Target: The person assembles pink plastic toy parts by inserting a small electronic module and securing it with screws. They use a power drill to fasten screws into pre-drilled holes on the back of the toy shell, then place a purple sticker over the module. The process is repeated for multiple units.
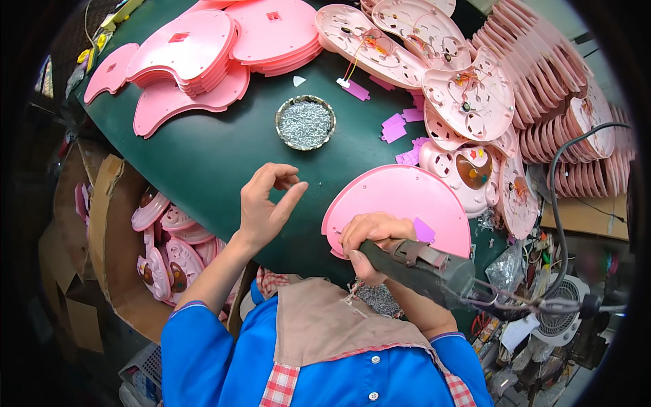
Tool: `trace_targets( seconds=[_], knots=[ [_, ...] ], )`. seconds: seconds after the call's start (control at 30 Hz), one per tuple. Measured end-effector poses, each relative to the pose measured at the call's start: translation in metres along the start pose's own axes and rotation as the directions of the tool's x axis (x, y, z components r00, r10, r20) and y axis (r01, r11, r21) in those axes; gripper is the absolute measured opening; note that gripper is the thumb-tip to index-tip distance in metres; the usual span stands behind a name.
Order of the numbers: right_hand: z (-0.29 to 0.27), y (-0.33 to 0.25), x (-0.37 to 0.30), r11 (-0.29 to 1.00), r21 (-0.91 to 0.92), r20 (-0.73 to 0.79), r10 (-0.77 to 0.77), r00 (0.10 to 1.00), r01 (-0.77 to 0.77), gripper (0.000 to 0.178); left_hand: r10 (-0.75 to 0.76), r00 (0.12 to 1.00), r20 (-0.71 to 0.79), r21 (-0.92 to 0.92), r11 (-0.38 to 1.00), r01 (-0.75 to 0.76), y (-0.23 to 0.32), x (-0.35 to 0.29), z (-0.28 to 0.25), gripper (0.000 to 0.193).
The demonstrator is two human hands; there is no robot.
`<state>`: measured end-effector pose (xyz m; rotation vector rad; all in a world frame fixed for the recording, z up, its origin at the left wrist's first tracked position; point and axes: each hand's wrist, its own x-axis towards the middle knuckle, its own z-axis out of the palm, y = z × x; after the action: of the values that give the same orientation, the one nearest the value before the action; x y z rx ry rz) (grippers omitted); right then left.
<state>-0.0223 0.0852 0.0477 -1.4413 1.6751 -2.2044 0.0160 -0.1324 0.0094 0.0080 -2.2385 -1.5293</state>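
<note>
Your right hand (373, 239) is closed around a dark, thick-bodied corded power tool (434, 273), above the near edge of a flat pink plastic panel with a curved rim (380, 193). Tool's working end is hidden by your hand; can't tell if it touches the panel. Panel lies on the dark green bench (227, 149), right of centre, near side, with a small purple plastic piece (424, 230) showing at it, just beyond the tool.

Your left hand (266, 207) hovers over the bench left of the panel, fingers half curled, small gap between thumb and forefinger, nothing visible in the grip.

Farther off, past your left hand: a round patterned bowl (305, 147) full of small silvery screws (305, 122). Far left, stacked pink curved panels (180, 47). Far right of the bowl, loose purple plastic pieces (393, 127), then pale pink molded shells with wires inside (468, 95), overlapping, one of them beside a pink shell with a brown oval window (473, 169). Beyond these, right, tall rows of nested pale pink shells (536, 61). Left of the bench, a brown cardboard box (103, 210) holds pink-and-brown shells (182, 264). Near right, a pale round-grilled fan (560, 308).
</note>
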Motion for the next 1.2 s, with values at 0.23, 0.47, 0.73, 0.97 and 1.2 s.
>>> trace_targets(
  seconds=[0.23,0.47,0.73,0.97,1.2],
  knots=[
    [-0.002,0.001,-0.011,0.997,0.062,-0.128,0.045,0.991,-0.037,0.052,0.223,0.914,0.34,0.009,0.971,-0.241,0.014,-0.017,0.021,0.025],
    [0.008,0.004,-0.006,0.997,0.054,-0.178,-0.044,0.983,0.054,0.051,0.374,0.883,0.284,0.085,0.908,-0.411,0.001,-0.032,0.039,0.028],
    [0.0,0.004,0.001,0.969,0.181,-0.307,0.22,0.926,-0.17,0.056,0.203,0.961,0.186,0.136,0.964,-0.23,-0.011,0.0,0.006,0.036],
    [-0.082,-0.048,0.037,0.993,-0.012,-0.488,0.094,0.868,-0.114,0.104,0.177,0.979,0.097,0.699,0.688,-0.194,-0.058,0.098,0.036,0.034],
    [-0.127,-0.06,0.023,0.999,0.007,-0.644,0.031,0.764,-0.034,0.116,0.234,0.965,0.117,0.579,0.774,-0.258,-0.067,0.114,0.041,0.015]
  ],
)
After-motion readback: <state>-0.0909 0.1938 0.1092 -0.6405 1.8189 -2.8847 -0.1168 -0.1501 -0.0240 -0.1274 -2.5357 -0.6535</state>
